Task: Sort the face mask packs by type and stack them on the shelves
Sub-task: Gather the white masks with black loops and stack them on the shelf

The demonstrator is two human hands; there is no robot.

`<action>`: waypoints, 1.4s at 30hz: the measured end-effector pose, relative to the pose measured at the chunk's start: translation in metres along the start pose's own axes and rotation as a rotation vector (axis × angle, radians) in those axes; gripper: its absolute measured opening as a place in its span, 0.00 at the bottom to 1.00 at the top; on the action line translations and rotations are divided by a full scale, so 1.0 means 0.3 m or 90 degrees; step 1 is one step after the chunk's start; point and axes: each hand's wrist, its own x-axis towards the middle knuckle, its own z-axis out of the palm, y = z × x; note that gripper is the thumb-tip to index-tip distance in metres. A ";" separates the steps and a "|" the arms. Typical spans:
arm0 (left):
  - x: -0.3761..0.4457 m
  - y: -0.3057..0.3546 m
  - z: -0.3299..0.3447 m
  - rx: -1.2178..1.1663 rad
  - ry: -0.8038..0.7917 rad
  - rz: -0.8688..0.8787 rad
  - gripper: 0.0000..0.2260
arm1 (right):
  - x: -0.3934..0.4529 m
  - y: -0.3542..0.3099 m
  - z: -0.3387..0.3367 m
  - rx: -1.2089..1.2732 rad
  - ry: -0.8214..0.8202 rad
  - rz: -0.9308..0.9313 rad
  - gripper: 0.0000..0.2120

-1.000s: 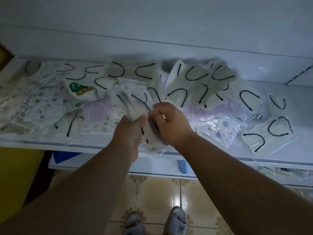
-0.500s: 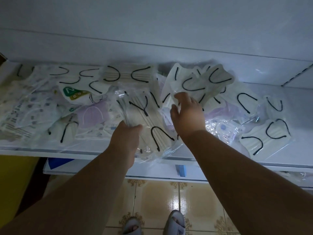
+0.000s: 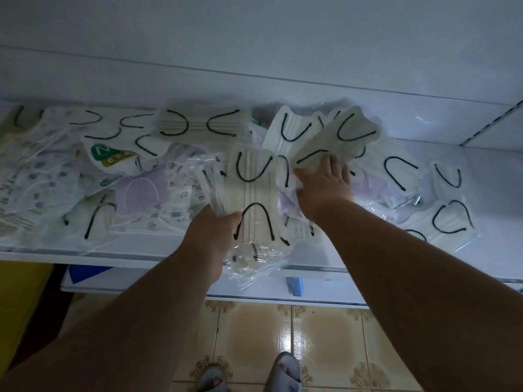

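A stack of clear-wrapped cream face mask packs with black ear loops (image 3: 253,193) sits at the front edge of the white shelf (image 3: 85,254), gripped at its near left side by the left hand (image 3: 210,236). The right hand (image 3: 325,185) reaches just beyond it, fingers spread flat on another cream pack (image 3: 336,140) in the scattered pile. A lilac mask pack (image 3: 141,193) lies to the left.

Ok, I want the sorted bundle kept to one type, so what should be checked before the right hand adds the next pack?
1. Left hand grips the bundle of cream packs with black ear loops: ok.
2. Bundle held over the shelf: not ok, its lower end hangs past the front edge.
3. Right hand on a matching cream pack: ok.
4. Right hand has a firm grip: cannot tell, fingers lie on the pack.
5. That pack is free of its neighbours: not ok, other packs overlap it.
6. Lilac pack kept apart: ok.
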 end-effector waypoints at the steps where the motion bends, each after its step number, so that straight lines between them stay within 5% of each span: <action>1: -0.001 -0.002 0.003 -0.006 0.004 -0.008 0.08 | 0.008 0.009 0.011 -0.019 0.018 -0.005 0.21; 5: -0.010 -0.011 0.010 -0.023 0.000 -0.036 0.13 | 0.005 0.039 0.037 -0.035 0.149 -0.020 0.28; 9: -0.017 -0.005 0.008 0.006 0.016 -0.013 0.07 | -0.002 0.070 0.059 -0.049 0.172 -0.068 0.15; 14: 0.001 -0.013 -0.009 -0.051 -0.031 -0.057 0.03 | -0.077 0.006 0.026 0.423 0.357 -0.037 0.05; 17: -0.014 -0.006 -0.041 -0.173 -0.060 -0.088 0.11 | -0.195 -0.087 0.008 0.559 0.301 -0.251 0.08; 21: -0.027 0.000 -0.123 -0.300 -0.167 -0.103 0.25 | -0.295 -0.170 0.026 0.521 0.167 -0.534 0.09; 25: -0.021 -0.021 -0.195 -0.282 -0.154 -0.040 0.13 | -0.275 -0.236 0.020 0.595 0.160 -0.447 0.08; 28: -0.020 -0.023 -0.261 -0.339 -0.226 -0.061 0.21 | -0.253 -0.291 0.018 0.567 0.086 -0.454 0.08; 30: 0.002 -0.030 -0.285 -0.272 -0.185 -0.054 0.19 | -0.243 -0.336 0.015 0.548 0.089 -0.428 0.07; 34: 0.072 -0.026 -0.340 -0.181 -0.017 -0.039 0.13 | -0.138 -0.384 0.014 0.372 0.288 -0.200 0.10; 39: 0.127 -0.019 -0.411 -0.064 0.058 0.028 0.07 | -0.037 -0.461 0.023 0.162 0.101 0.017 0.30; 42: 0.146 -0.010 -0.430 -0.058 0.034 0.048 0.08 | -0.015 -0.489 0.019 0.218 0.136 0.094 0.20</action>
